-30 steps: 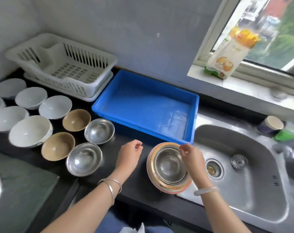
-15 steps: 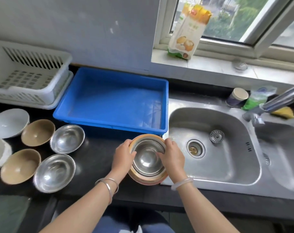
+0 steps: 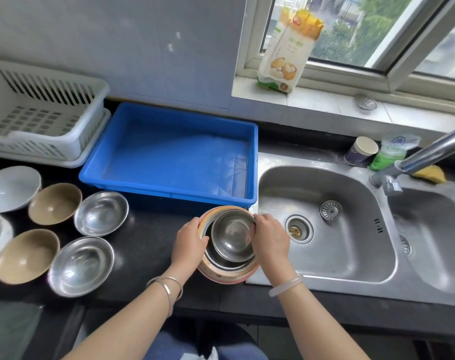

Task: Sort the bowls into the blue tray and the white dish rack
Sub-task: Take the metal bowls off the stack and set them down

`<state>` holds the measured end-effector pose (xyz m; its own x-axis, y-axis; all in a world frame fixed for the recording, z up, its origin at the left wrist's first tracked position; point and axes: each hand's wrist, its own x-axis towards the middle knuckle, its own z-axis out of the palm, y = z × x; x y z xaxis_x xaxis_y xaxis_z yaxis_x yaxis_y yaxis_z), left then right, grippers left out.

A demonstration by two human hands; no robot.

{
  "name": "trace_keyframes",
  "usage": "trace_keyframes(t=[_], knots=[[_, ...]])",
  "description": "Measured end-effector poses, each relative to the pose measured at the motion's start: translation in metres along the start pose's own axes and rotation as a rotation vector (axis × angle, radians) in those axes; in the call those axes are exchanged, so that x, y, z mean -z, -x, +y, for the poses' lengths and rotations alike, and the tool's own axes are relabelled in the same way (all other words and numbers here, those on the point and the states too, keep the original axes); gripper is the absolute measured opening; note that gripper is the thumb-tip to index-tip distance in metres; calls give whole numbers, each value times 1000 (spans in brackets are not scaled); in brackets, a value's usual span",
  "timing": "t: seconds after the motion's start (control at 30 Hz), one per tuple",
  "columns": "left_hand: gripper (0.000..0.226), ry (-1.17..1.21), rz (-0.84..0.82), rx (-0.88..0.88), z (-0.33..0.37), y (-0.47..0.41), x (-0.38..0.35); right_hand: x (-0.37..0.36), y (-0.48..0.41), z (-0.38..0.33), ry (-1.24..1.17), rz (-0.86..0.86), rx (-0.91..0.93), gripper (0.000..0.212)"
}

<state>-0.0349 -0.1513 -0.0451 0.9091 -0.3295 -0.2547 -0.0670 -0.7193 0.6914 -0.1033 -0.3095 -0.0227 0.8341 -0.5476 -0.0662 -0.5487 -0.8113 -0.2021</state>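
Just before the blue tray [image 3: 169, 157], our left hand [image 3: 190, 241] curls on the rim of one orange bowl [image 3: 225, 276] and our right hand [image 3: 269, 236] grips the upper steel bowl [image 3: 233, 236] of two nested inside, while left of the tray sit two loose steel bowls [image 3: 101, 213], two tan bowls [image 3: 54, 203] and one white dish rack [image 3: 31, 120].

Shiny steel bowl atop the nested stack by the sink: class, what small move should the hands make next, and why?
Probably lift the small shiny steel bowl clear with the right hand while the left hand steadies the orange-rimmed outer bowl. The steel bowl sits tilted, its rim gripped by the right fingers, and the blue plastic tray lies just behind.
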Motion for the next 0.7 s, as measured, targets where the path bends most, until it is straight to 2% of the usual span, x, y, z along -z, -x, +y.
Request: trace_keyframes(t=[0.3,0.5,0.7], knots=[[25,-93,39,5,6,0,-7,22,-1,18,-350,50,-165,24],[28,-41,46,3,14,1,-5,21,5,23,-435,32,-207,22],[13,-73,148,-47,19,6,0,23,7,30,-508,10,-219,24]])
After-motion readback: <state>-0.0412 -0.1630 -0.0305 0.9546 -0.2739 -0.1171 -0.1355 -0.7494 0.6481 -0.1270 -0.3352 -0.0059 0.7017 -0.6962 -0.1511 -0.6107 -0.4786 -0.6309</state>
